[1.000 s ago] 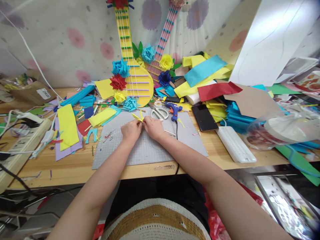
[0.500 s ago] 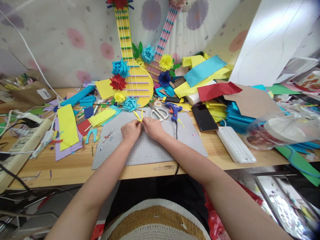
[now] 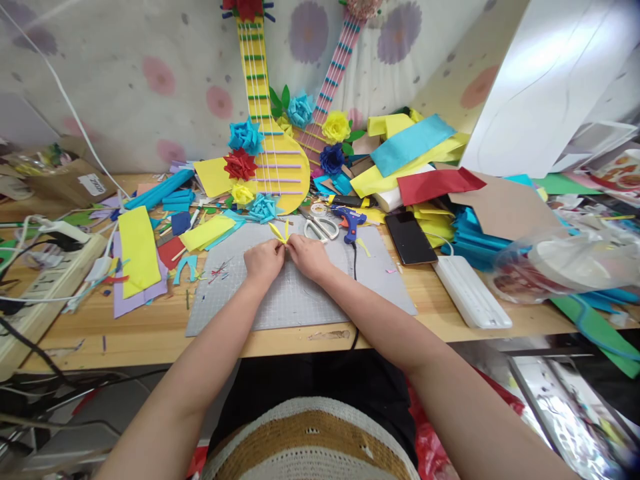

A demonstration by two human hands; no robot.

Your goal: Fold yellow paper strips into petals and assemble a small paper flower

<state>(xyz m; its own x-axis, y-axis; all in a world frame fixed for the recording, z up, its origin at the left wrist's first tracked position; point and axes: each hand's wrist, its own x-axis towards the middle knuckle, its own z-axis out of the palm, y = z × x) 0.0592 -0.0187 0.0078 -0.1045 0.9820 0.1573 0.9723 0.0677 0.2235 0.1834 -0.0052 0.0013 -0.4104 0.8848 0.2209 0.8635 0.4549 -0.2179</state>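
Observation:
Over the grey cutting mat [image 3: 240, 307], my left hand [image 3: 265, 260] and my right hand [image 3: 307, 255] meet with fingertips closed on a small piece of yellow paper [image 3: 280, 231]. Two narrow points of the paper stick up between the hands in a V; its lower part is hidden by my fingers. White-handled scissors [image 3: 321, 230] lie just beyond my right hand, beside a blue glue gun [image 3: 351, 223]. Behind my hands stands a yellow paper guitar [image 3: 285, 170] trimmed with paper flowers.
A phone [image 3: 410, 238] and a white power bank [image 3: 473, 291] lie to the right, before a heap of coloured paper [image 3: 415, 147]. Yellow paper strips [image 3: 139, 253] and a power strip [image 3: 55, 287] are at the left. The glue gun's black cord crosses the mat.
The view has shifted slightly, so the scene sits a little further right. Both hands stay together on the yellow paper, with barely any visible movement.

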